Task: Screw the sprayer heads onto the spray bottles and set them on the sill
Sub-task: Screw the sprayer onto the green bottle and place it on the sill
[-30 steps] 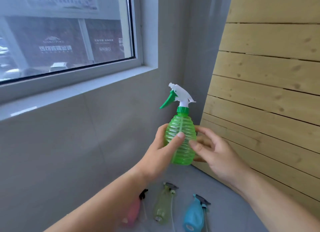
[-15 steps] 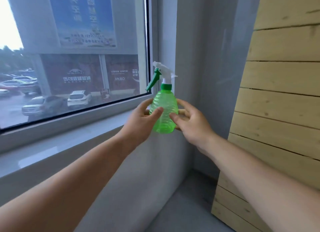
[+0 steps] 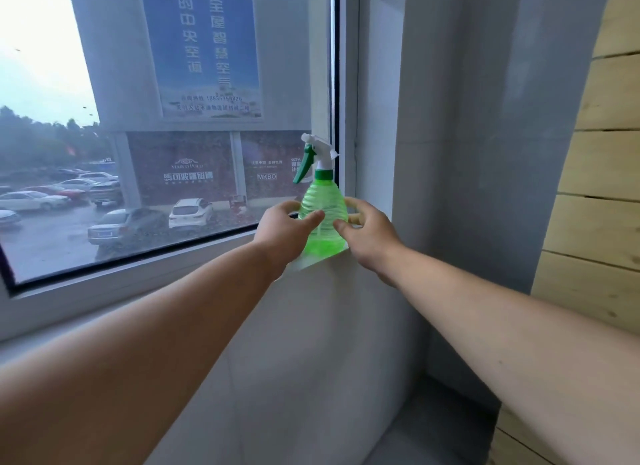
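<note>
A green ribbed spray bottle [image 3: 323, 208] with a white sprayer head [image 3: 317, 152] and green trigger stands upright at the right end of the grey window sill [image 3: 138, 291], its base resting on the sill next to the window frame. My left hand [image 3: 282, 230] wraps its left side, thumb across the front. On the bottle's right side my right hand [image 3: 369, 234] grips it, fingers behind and thumb in front.
The window pane [image 3: 173, 135] rises right behind the sill. A grey wall corner [image 3: 450, 152] stands to the right of the bottle, and a wooden slatted panel [image 3: 599, 204] leans at the far right. Grey floor [image 3: 426, 440] shows below.
Both hands carried the green bottle up and forward from chest height to the sill's right end, where its base now rests. The bottles on the floor have left the view.
</note>
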A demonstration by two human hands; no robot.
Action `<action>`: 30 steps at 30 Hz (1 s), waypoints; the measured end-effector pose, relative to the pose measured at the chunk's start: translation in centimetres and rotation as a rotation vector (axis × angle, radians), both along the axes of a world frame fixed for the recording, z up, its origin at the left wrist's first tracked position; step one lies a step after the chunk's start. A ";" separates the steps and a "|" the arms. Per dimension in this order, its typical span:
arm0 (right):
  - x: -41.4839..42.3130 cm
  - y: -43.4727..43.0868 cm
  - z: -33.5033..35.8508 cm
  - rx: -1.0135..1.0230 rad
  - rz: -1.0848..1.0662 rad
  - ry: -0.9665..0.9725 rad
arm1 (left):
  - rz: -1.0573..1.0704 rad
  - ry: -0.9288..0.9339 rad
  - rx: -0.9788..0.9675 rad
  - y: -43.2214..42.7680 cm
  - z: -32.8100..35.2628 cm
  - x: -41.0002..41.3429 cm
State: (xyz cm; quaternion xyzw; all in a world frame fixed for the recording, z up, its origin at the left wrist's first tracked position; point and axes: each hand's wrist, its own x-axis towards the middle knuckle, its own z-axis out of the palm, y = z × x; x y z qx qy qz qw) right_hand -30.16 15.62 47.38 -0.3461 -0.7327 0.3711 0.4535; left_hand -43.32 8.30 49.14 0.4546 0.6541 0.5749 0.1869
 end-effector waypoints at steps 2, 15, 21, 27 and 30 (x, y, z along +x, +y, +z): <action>-0.3 0.0 0.0 -0.003 -0.008 -0.004 | -0.010 -0.027 0.004 0.4 -0.2 -0.5; -1.9 0.7 0.2 0.010 -0.065 -0.058 | 0.041 -0.025 -0.036 2.0 -0.2 -1.4; -1.5 -0.1 0.2 0.036 -0.077 -0.110 | 0.098 0.004 -0.039 1.3 -0.1 -1.2; -1.4 -0.1 0.5 0.042 -0.082 -0.141 | 0.091 0.034 -0.046 1.4 -0.4 -1.0; -1.4 0.1 0.3 0.049 -0.074 -0.140 | 0.105 0.051 -0.054 1.3 -0.3 -1.0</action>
